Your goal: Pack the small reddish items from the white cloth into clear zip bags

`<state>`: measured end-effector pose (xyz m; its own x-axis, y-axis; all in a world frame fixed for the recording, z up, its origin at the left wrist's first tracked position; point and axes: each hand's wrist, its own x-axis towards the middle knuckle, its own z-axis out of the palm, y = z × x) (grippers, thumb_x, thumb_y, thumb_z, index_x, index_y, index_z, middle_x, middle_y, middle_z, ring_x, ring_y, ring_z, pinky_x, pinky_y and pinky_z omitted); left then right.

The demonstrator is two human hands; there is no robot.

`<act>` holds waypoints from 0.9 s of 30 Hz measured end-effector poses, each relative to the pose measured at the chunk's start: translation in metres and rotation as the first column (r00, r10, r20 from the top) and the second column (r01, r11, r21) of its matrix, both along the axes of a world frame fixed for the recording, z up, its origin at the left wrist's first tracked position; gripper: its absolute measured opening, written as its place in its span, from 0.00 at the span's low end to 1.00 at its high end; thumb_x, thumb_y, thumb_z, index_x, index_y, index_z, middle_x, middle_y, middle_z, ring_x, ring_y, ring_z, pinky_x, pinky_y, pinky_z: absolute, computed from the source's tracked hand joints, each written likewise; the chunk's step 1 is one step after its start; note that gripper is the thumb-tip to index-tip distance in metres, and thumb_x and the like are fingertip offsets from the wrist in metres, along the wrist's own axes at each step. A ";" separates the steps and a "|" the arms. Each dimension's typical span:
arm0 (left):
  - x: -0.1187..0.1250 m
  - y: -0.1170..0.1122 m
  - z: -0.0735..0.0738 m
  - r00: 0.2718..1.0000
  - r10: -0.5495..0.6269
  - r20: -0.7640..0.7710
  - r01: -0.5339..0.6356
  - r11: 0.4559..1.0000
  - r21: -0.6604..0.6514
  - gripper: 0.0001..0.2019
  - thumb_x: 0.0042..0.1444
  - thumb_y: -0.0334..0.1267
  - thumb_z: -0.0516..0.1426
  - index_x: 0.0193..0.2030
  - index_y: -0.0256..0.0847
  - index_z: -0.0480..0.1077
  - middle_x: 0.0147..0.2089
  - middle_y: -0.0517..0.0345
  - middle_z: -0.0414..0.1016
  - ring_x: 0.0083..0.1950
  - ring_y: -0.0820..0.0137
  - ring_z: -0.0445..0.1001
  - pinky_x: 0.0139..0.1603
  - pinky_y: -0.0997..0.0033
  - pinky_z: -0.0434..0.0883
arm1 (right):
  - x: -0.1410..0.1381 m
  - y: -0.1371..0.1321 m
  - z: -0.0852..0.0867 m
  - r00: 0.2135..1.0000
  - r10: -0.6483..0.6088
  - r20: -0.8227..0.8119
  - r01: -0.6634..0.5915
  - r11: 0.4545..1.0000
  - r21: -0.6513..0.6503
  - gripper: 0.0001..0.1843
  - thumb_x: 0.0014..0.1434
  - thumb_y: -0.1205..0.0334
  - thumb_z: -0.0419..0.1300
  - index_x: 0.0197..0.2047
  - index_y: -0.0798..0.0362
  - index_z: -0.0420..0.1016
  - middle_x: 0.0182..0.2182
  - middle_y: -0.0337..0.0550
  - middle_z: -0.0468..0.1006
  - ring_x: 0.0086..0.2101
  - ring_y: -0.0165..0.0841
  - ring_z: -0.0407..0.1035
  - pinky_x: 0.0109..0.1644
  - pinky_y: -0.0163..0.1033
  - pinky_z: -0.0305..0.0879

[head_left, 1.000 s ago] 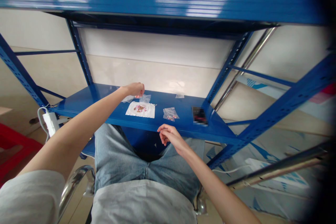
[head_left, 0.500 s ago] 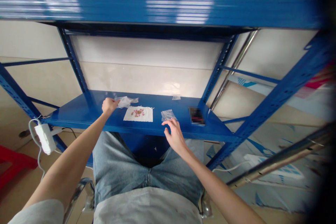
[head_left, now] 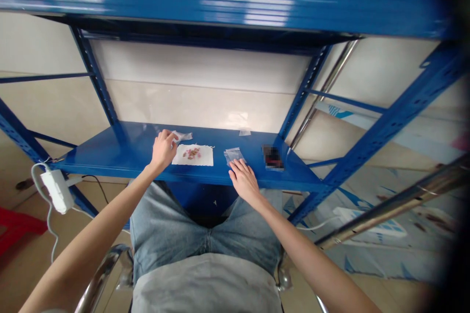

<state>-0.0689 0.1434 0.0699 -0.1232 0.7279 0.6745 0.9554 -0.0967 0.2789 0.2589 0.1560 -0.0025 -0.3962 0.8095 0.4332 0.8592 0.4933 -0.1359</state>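
Left grip [head_left: 163, 150] is curled at the edge of a crumpled clear plastic bag [head_left: 182, 136], and from here you can't tell whether it's clamped on or just beside it. Right grip [head_left: 244, 181] is open, fingers together and resting down right by a small clear zip bag [head_left: 233, 155] on the blue steel shelf [head_left: 99, 164]. Between the two, a white paper sheet [head_left: 202, 159] lies flat under pink and brown beads [head_left: 191, 153], keeping them gathered in one spot, it seems. Further right sits a dark object [head_left: 272, 156], blurred out, set well clear of the beads.
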 end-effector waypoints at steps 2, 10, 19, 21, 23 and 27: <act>0.029 -0.021 -0.003 0.986 -0.142 0.084 0.138 0.989 0.051 0.12 0.57 0.29 0.50 0.43 0.40 0.72 0.48 0.47 0.71 0.53 0.56 0.70 0.55 0.56 0.67 | 0.000 0.001 0.001 1.000 -0.002 -0.022 0.001 1.000 -0.019 0.26 0.71 0.56 0.43 0.67 0.52 0.65 0.67 0.48 0.63 0.68 0.42 0.51 0.68 0.53 0.50; 0.118 -0.114 -0.044 0.625 -0.390 0.676 0.588 0.805 -0.079 0.11 0.61 0.39 0.55 0.47 0.43 0.75 0.47 0.49 0.77 0.50 0.60 0.74 0.49 0.62 0.70 | -0.001 -0.017 0.016 0.988 0.056 -0.146 -0.049 0.998 0.049 0.28 0.68 0.65 0.43 0.70 0.54 0.59 0.67 0.48 0.62 0.69 0.40 0.48 0.68 0.54 0.50; 0.095 -0.105 -0.051 0.039 -0.145 0.989 0.747 0.661 0.068 0.28 0.61 0.54 0.56 0.60 0.35 0.70 0.56 0.37 0.76 0.52 0.55 0.77 0.46 0.61 0.73 | -0.020 -0.043 0.013 0.987 0.155 -0.050 -0.151 0.986 0.075 0.32 0.66 0.66 0.47 0.72 0.54 0.54 0.69 0.47 0.57 0.70 0.41 0.44 0.69 0.54 0.47; 0.093 -0.105 -0.055 0.039 -0.120 0.992 0.761 0.647 0.048 0.28 0.61 0.53 0.56 0.60 0.34 0.69 0.54 0.36 0.77 0.49 0.56 0.78 0.43 0.62 0.73 | -0.017 -0.032 0.003 0.990 0.134 -0.044 -0.132 0.990 0.046 0.30 0.66 0.66 0.48 0.70 0.56 0.57 0.68 0.50 0.60 0.69 0.42 0.48 0.68 0.53 0.50; 0.093 -0.106 -0.058 0.051 -0.101 0.994 0.774 0.633 0.024 0.29 0.60 0.54 0.55 0.60 0.33 0.69 0.51 0.36 0.78 0.46 0.57 0.79 0.40 0.63 0.73 | -0.014 -0.026 -0.001 0.990 0.132 -0.044 -0.130 0.991 0.038 0.28 0.66 0.65 0.48 0.68 0.58 0.61 0.66 0.52 0.63 0.67 0.43 0.52 0.67 0.52 0.52; 0.095 -0.107 -0.060 0.100 -0.078 0.992 0.785 0.618 -0.031 0.30 0.59 0.55 0.56 0.59 0.32 0.68 0.47 0.38 0.79 0.42 0.59 0.79 0.34 0.67 0.71 | -0.012 -0.028 0.004 0.987 0.148 -0.068 -0.145 0.988 0.048 0.23 0.67 0.63 0.47 0.62 0.57 0.69 0.62 0.53 0.69 0.61 0.43 0.61 0.64 0.49 0.58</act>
